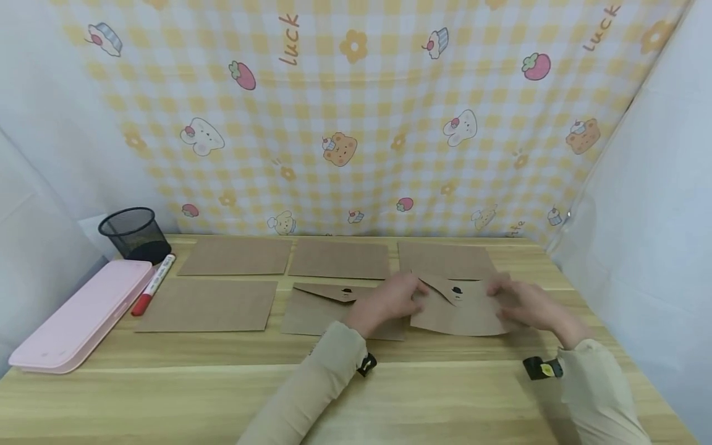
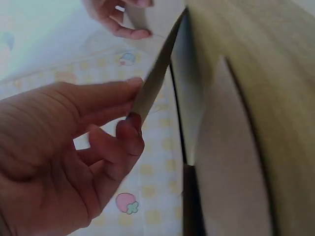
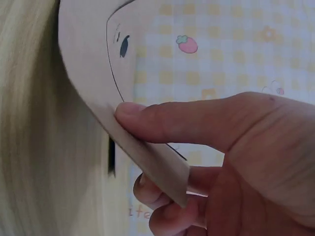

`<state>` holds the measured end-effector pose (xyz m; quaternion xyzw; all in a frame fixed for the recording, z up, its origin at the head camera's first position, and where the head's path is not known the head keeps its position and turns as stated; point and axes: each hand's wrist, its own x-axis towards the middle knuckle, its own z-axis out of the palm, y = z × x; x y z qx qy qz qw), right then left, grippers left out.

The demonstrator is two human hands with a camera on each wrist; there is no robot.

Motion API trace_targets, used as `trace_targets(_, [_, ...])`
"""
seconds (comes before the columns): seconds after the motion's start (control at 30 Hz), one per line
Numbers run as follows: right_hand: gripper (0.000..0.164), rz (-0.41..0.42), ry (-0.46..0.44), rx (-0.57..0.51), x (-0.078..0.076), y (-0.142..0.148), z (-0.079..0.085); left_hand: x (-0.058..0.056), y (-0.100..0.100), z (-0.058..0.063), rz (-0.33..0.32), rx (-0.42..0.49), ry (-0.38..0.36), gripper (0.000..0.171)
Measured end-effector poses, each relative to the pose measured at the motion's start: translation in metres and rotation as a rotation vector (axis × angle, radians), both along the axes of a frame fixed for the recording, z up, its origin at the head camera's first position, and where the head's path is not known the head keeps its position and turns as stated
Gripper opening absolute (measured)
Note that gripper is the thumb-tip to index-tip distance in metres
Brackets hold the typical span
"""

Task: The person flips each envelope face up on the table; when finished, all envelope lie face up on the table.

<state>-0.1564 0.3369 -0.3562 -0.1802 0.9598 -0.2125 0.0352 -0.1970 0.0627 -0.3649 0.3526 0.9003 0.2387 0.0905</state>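
A brown paper envelope (image 1: 453, 315), flap side up with a small black hat print on the flap, is held at both ends at the right of the front row. My left hand (image 1: 391, 301) pinches its left end; in the left wrist view the envelope (image 2: 156, 81) shows edge-on, raised over the table. At the other end my right hand (image 1: 525, 303) grips the paper between thumb and fingers, and the envelope (image 3: 91, 64) bows in the right wrist view. Beneath my left hand lies another envelope (image 1: 311, 312) with its flap up, partly hidden by that hand.
Brown envelopes lie plain side up in the back row, such as the back-left envelope (image 1: 236, 256), and at front left (image 1: 208, 306). On the left are a pink case (image 1: 83, 315), a red-capped marker (image 1: 154, 284) and a black mesh cup (image 1: 136, 235). A checked curtain (image 1: 356, 93) hangs behind.
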Motion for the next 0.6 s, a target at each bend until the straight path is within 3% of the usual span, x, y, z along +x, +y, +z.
trace_targets(0.13, [0.031,0.009,-0.052,0.003,-0.002,0.007,-0.005,0.003,0.005,-0.012,0.016,-0.056,0.048,0.009])
trace_targets(0.27, [0.030,0.043,-0.106,-0.006,-0.005,0.014,-0.011,0.007,0.009,-0.018,0.035,-0.110,0.056,0.022])
trace_targets(0.4, [0.031,0.065,-0.139,-0.019,-0.008,0.019,-0.017,0.011,0.014,-0.019,0.041,-0.178,0.122,0.025])
trace_targets(0.6, [0.030,-0.024,-0.128,0.056,-0.007,0.018,-0.020,0.014,0.018,-0.018,0.062,-0.222,0.145,0.029])
